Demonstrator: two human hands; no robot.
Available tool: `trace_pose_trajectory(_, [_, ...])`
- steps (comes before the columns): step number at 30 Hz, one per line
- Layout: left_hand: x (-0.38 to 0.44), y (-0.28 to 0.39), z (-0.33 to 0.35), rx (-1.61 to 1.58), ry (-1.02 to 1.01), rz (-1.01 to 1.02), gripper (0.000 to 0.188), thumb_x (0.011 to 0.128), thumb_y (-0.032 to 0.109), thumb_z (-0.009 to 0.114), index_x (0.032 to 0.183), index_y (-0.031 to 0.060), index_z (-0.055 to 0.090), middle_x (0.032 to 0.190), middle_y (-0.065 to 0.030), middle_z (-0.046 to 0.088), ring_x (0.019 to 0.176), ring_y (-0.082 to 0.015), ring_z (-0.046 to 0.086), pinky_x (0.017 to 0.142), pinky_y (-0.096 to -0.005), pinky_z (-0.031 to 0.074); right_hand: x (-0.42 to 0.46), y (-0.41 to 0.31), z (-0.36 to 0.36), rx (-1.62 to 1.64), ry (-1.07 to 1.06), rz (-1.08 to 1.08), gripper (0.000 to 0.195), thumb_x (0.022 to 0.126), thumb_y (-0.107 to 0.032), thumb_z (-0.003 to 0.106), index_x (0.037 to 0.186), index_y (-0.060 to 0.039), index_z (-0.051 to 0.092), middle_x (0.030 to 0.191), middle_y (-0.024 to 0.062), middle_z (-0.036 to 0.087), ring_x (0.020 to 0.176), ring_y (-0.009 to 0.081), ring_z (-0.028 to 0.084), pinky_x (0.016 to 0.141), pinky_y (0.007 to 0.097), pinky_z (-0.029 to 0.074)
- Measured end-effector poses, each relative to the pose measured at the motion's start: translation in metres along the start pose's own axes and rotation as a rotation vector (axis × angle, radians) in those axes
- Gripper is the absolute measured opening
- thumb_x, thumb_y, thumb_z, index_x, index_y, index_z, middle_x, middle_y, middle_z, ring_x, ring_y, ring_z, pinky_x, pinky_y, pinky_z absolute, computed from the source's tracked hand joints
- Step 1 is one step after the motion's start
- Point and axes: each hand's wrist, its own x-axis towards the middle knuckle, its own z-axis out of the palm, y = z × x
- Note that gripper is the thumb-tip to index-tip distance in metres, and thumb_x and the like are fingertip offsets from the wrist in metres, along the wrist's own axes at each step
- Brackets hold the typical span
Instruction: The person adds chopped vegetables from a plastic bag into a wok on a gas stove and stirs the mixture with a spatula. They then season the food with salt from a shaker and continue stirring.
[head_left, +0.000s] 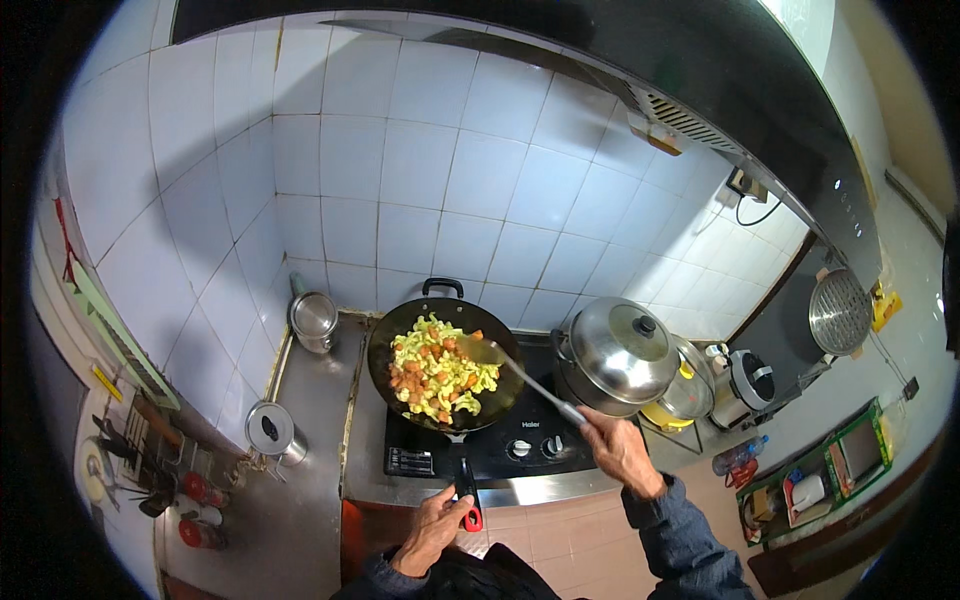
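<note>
A black wok (444, 365) with a long handle stands on the left side of the gas cooktop (495, 450). Green-yellow vegetable pieces (442, 360) mixed with orange-brown chunks lie in it. My right hand (622, 451) grips the grey handle of a metal spatula (534, 384), whose blade rests over the food on the wok's right side. My left hand (435, 526) is at the end of the wok's black and red handle (466, 487), thumb on top; its fingers are partly hidden beneath.
A lidded steel pot (622, 356) stands right of the wok, beside a yellow pot with a glass lid (686, 382) and a rice cooker (742, 390). Left are a steel saucepan (313, 319) and a lidded metal canister (276, 431). A range hood (600, 37) hangs above.
</note>
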Motion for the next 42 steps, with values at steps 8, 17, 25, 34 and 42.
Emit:
trace_pose_trajectory(8, [-0.008, 0.020, 0.011, 0.035, 0.140, 0.083, 0.075, 0.100, 0.039, 0.075, 0.147, -0.0142, 0.051, 0.078, 0.0002, 0.060, 0.072, -0.0074, 0.050, 0.060, -0.0270, 0.043, 0.141, 0.060, 0.078, 0.063, -0.021, 0.018, 0.031, 0.104, -0.026, 0.059, 0.106, 0.0013, 0.074, 0.075, 0.0187, 0.069, 0.060, 0.0347, 0.064, 0.058, 0.0466, 0.050])
trace_pose_trajectory(17, [-0.007, 0.023, 0.010, 0.117, 0.166, 0.091, 0.076, 0.098, 0.040, 0.076, 0.144, -0.0156, 0.053, 0.083, -0.0046, 0.065, 0.074, -0.0103, 0.055, 0.064, -0.0295, 0.047, 0.157, 0.025, 0.082, 0.418, -0.368, 0.154, 0.033, 0.104, -0.025, 0.065, 0.119, 0.0006, 0.078, 0.070, 0.0062, 0.064, 0.057, 0.0163, 0.056, 0.053, 0.0356, 0.045])
trace_pose_trajectory(25, [0.005, 0.002, 0.010, 0.028, 0.184, 0.083, 0.065, 0.098, 0.036, 0.074, 0.137, -0.0149, 0.059, 0.082, -0.0056, 0.066, 0.074, -0.0104, 0.056, 0.063, -0.0292, 0.046, 0.073, 0.007, 0.014, -0.223, -0.098, -0.268, 0.036, 0.100, -0.024, 0.068, 0.132, -0.0092, 0.073, 0.091, 0.0251, 0.075, 0.078, 0.0434, 0.072, 0.069, 0.0494, 0.058])
trace_pose_trajectory(34, [-0.011, 0.034, 0.015, -0.041, 0.060, 0.019, 0.069, 0.101, 0.033, 0.072, 0.147, -0.0123, 0.049, 0.092, -0.0037, 0.068, 0.076, -0.0077, 0.056, 0.064, -0.0261, 0.046, 0.003, -0.005, -0.037, -0.460, 0.039, -0.342, 0.038, 0.099, -0.021, 0.067, 0.137, -0.0156, 0.070, 0.082, 0.0120, 0.070, 0.061, 0.0322, 0.068, 0.053, 0.0463, 0.053])
trace_pose_trajectory(42, [-0.011, 0.034, 0.004, 0.033, -0.025, -0.024, 0.087, 0.103, 0.038, 0.071, 0.156, -0.0173, 0.031, 0.097, -0.0013, 0.064, 0.081, -0.0059, 0.052, 0.067, -0.0240, 0.045, -0.007, -0.014, -0.073, -0.516, -0.099, -0.265, 0.040, 0.090, -0.016, 0.074, 0.131, -0.0181, 0.074, 0.101, 0.0082, 0.078, 0.083, 0.0297, 0.076, 0.067, 0.0447, 0.059])
